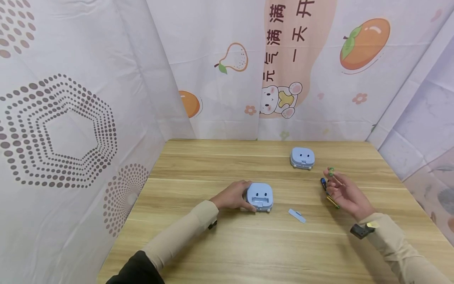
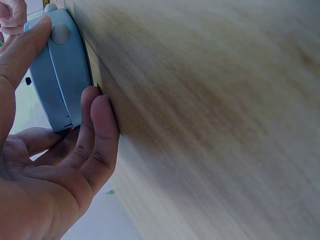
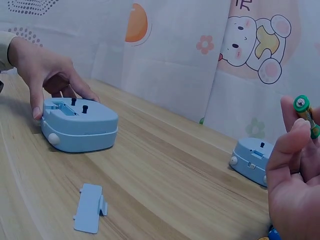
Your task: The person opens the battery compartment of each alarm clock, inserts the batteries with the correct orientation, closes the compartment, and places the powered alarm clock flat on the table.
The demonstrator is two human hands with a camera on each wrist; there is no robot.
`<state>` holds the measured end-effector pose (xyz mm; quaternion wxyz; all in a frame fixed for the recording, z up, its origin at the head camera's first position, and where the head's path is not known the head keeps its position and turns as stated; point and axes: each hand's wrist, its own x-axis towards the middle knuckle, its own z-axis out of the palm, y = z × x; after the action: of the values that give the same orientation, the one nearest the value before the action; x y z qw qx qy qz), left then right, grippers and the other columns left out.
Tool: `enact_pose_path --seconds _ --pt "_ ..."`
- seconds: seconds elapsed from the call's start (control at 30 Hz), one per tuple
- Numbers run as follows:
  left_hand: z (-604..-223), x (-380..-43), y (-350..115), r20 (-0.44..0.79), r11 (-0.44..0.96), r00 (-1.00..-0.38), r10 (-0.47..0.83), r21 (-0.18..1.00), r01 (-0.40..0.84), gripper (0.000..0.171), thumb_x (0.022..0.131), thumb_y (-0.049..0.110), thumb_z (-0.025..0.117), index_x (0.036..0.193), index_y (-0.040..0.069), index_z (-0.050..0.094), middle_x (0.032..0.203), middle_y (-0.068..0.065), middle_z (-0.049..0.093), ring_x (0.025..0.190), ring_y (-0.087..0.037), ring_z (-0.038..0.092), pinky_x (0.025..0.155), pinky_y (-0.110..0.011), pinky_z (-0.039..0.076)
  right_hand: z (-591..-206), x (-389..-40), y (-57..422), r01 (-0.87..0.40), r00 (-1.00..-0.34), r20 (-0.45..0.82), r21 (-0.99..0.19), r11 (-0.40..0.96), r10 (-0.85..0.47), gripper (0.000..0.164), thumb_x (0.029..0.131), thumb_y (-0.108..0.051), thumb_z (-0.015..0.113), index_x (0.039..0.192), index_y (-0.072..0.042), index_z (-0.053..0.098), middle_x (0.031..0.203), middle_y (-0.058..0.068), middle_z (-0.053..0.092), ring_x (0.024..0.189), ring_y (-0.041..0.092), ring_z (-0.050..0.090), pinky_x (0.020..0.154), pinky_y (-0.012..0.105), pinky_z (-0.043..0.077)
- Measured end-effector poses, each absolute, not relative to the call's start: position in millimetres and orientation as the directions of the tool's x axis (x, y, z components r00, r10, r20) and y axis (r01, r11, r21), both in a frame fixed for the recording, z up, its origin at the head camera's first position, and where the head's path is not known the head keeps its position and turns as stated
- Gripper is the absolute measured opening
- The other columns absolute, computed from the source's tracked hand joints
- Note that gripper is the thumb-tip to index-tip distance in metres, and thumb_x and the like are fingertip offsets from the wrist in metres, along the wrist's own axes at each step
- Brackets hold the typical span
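Note:
My left hand (image 1: 232, 196) grips the left side of a light blue rounded device (image 1: 260, 193), thumb at its near edge and fingers behind. An open battery slot shows in the device's top, beside two black pegs. In the right wrist view, white round feet (image 3: 53, 139) show on its side. My right hand (image 1: 351, 199) pinches a green battery (image 3: 302, 104) above the table, its metal end facing the wrist camera. Between the hands, a flat light blue battery cover (image 1: 297, 215) lies loose on the table.
A second light blue device (image 1: 302, 157) of the same kind stands at the back right, its cover in place. Under my right hand lie a blue-and-black battery (image 1: 323, 182) and a yellowish battery (image 1: 333, 202). A printed curtain (image 1: 220, 102) hangs behind the wooden table (image 1: 213, 157).

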<state>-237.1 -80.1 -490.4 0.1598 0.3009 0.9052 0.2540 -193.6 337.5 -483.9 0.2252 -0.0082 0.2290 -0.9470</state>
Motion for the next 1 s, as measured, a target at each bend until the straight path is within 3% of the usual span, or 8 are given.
enact_pose_path --seconds 0.17,0.37,0.57,0.83,1.0 --pt "-491.4 -236.9 -80.4 -0.132 0.685 -0.767 0.628 0.562 0.464 0.108 0.074 0.049 0.092 0.157 0.002 0.04 0.154 -0.013 0.049 0.142 -0.025 0.046 0.117 -0.035 0.035 -483.4 -190.9 335.3 0.387 -0.916 -0.111 -0.492 -0.78 -0.384 0.03 0.114 -0.017 0.033 0.13 -0.014 0.058 0.124 0.005 0.066 0.084 0.012 0.057 0.073 0.023 0.051" --pt "-492.9 -238.0 -80.7 -0.131 0.682 -0.766 0.63 0.566 0.464 0.106 0.075 0.048 0.091 0.156 0.002 0.041 0.152 -0.012 0.051 0.14 -0.024 0.047 0.116 -0.035 0.036 -480.5 -188.4 332.5 0.279 -0.954 -0.129 -0.713 -0.643 -0.272 0.031 0.113 -0.011 0.034 0.139 -0.024 0.045 0.12 0.007 0.07 0.08 0.008 0.055 0.064 0.02 0.049" --pt "-493.4 -238.4 -80.4 -0.124 0.677 -0.763 0.635 0.564 0.472 0.107 0.074 0.049 0.091 0.156 0.002 0.04 0.152 -0.012 0.051 0.139 -0.024 0.048 0.116 -0.035 0.037 -485.8 -188.4 334.2 0.223 -0.969 -0.139 -0.848 -0.482 -0.204 0.03 0.111 -0.007 0.042 0.133 -0.022 0.057 0.117 0.005 0.074 0.076 0.007 0.056 0.06 0.02 0.048" --pt "-492.8 -237.6 -80.1 -0.117 0.683 -0.763 0.636 0.545 0.486 0.107 0.074 0.05 0.091 0.156 0.003 0.041 0.151 -0.011 0.052 0.138 -0.023 0.049 0.115 -0.035 0.038 -487.4 -187.1 334.7 0.213 -0.971 -0.197 -0.971 -0.113 -0.134 0.019 0.107 -0.017 0.059 0.118 -0.019 0.075 0.109 -0.007 0.074 0.075 0.006 0.051 0.063 0.021 0.047" --pt "-492.1 -237.0 -79.6 -0.122 0.686 -0.766 0.631 0.549 0.478 0.107 0.075 0.05 0.091 0.157 0.004 0.041 0.152 -0.012 0.051 0.139 -0.024 0.048 0.115 -0.035 0.037 -485.3 -184.7 330.2 0.214 -0.97 -0.228 -0.966 0.145 -0.089 0.032 0.104 -0.031 0.065 0.127 -0.011 0.073 0.097 -0.009 0.064 0.073 0.009 0.049 0.062 0.025 0.045"
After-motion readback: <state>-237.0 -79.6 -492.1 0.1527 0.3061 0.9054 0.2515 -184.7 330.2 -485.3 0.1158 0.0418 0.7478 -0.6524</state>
